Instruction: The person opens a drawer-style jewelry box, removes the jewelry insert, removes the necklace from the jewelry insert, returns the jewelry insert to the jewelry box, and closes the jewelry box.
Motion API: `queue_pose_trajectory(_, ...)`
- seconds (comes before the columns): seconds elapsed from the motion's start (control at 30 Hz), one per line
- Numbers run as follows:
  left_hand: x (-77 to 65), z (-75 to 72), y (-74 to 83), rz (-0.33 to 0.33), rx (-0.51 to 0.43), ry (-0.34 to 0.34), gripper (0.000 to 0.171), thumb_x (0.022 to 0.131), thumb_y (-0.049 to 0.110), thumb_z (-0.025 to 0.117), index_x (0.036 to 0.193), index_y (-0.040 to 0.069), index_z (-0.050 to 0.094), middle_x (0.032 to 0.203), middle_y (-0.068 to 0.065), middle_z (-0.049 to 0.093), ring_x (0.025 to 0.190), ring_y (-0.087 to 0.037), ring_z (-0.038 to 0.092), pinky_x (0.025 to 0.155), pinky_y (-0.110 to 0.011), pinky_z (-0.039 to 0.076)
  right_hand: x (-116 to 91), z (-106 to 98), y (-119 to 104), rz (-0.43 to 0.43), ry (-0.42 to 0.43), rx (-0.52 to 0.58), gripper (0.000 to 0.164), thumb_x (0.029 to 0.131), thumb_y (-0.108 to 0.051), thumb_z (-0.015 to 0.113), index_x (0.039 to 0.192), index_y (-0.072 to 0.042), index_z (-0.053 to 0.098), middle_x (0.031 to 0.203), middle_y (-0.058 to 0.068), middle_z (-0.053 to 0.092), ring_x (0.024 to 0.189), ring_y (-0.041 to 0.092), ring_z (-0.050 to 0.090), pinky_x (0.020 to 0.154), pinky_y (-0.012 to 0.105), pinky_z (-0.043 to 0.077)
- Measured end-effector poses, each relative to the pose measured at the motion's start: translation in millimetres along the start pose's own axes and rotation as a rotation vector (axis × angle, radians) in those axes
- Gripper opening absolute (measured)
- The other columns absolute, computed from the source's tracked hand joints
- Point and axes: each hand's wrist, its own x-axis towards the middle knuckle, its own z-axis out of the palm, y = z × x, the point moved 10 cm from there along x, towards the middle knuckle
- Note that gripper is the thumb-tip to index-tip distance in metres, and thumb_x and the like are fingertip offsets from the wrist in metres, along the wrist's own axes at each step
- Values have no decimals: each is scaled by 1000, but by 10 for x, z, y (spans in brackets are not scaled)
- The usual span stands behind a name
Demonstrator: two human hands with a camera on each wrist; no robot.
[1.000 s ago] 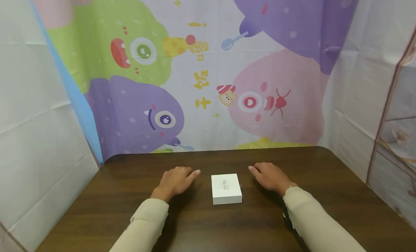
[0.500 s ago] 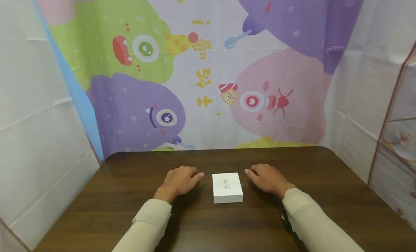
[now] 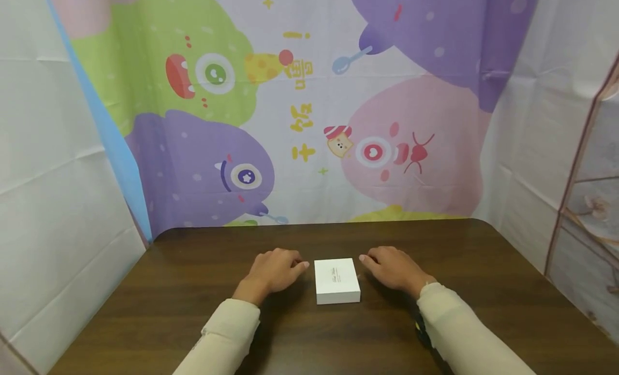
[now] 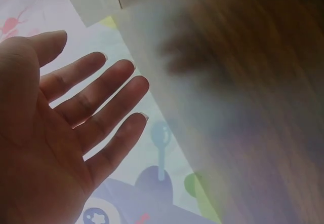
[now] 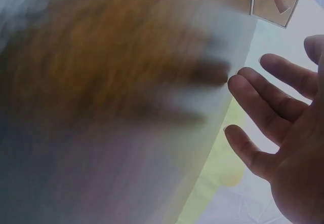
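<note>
A small white cardboard box (image 3: 337,281) with dark script on its lid lies flat on the table. My left hand (image 3: 276,270) is just left of it, thumb pointing toward the box. In the left wrist view its fingers (image 4: 104,89) are spread and relaxed, with nothing in them, and a pale side of the box (image 4: 98,1) shows above. On the other side is my right hand (image 3: 394,267), its thumb tip close to the box's right edge. The right wrist view shows its loose fingers (image 5: 263,105) holding nothing, and a small ribbon-like tab (image 5: 281,1) on the box's side.
The dark wood-grain table (image 3: 309,337) has rounded far corners. Behind it hangs a curtain (image 3: 309,192) printed with cartoon monsters. White cloth panels (image 3: 63,176) close off both sides.
Both hands have moved inward toward the box, the left hand rightward and the right hand slightly leftward. The box has stayed in place; the head view shifted a little.
</note>
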Motion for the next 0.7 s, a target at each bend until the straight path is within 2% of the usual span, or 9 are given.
queue_pose_trajectory(0.47, -27, 28, 79, 17, -15, 3, 29, 99, 42, 59, 106, 19, 76, 97, 5, 72, 88, -18, 68, 74, -43, 52, 0, -2, -57, 7, -20, 29, 32, 105, -36, 51, 95, -11, 69, 77, -6, 59, 70, 15, 52, 69, 38, 44)
queue_pose_trajectory(0.63, -32, 57, 117, 21, -20, -7, 28, 98, 41, 61, 103, 18, 76, 92, 5, 72, 82, -16, 65, 73, -42, 51, -31, 3, -74, 4, -17, 22, 31, 105, -37, 53, 96, -13, 70, 80, -7, 61, 72, 13, 53, 72, 39, 46)
queue_pose_trajectory(0.7, -30, 83, 132, 22, -26, -21, 27, 98, 41, 61, 102, 18, 76, 90, 6, 71, 77, -14, 62, 72, -41, 50, -50, 9, -90, -3, -23, 14, 30, 105, -37, 53, 93, -15, 69, 78, -7, 60, 70, 13, 53, 70, 39, 45)
